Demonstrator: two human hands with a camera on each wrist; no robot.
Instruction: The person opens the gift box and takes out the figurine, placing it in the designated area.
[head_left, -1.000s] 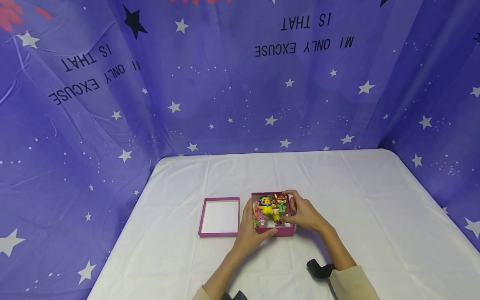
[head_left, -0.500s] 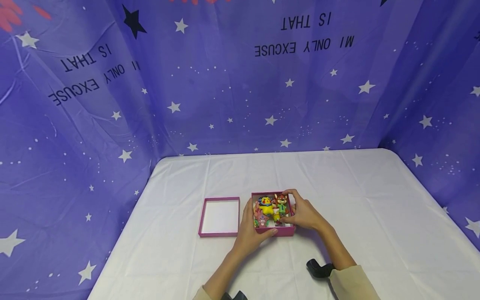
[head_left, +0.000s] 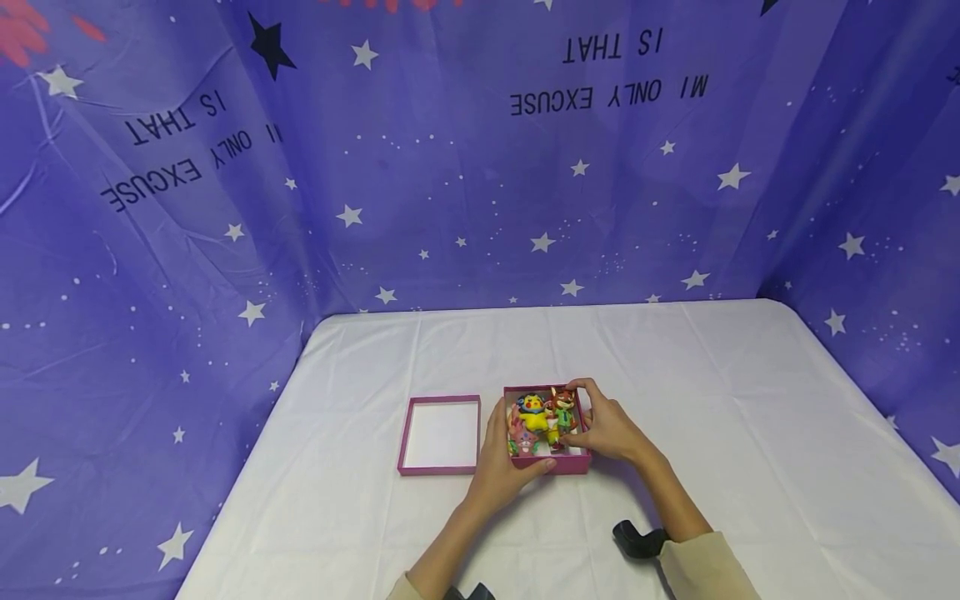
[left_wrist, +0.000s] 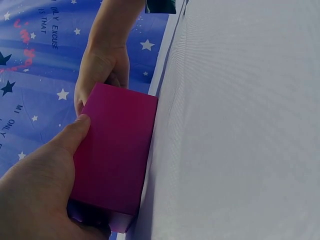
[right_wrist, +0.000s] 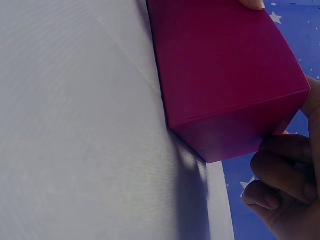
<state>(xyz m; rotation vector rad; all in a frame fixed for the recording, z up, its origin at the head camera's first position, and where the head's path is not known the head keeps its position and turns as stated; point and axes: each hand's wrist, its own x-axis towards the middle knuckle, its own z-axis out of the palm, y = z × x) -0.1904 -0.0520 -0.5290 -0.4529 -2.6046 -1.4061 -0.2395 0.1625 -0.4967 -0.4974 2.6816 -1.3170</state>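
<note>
Left hand [head_left: 498,477] grips box [head_left: 568,465] at left, right hand [head_left: 613,428], nearer fox [head_left: 564,412], pinches it head to foot, long axis near-to-far

Box [left_wrist: 116,150] looks like smooth coated card, pretty matt with a faint satin sheen where light catches the sides, and crisp folded edges. Lid [head_left: 441,435] seems to be the same card, with a flat, papery white lining. The yellow figure [head_left: 534,419] and fox [head_left: 564,417] look like smooth painted plastic, kinda glossy; the pink figure [head_left: 525,442] reads as plastic too, tbh. Tablecloth [head_left: 675,375] is matt woven fabric, fine texture up close, lightly creased. Curtain [head_left: 450,183] is thin printed cloth, slightly silky in the folds. Sleeve [head_left: 708,567] is plain matt fabric, and the black clip [head_left: 641,540] looks like dull plastic.
</note>
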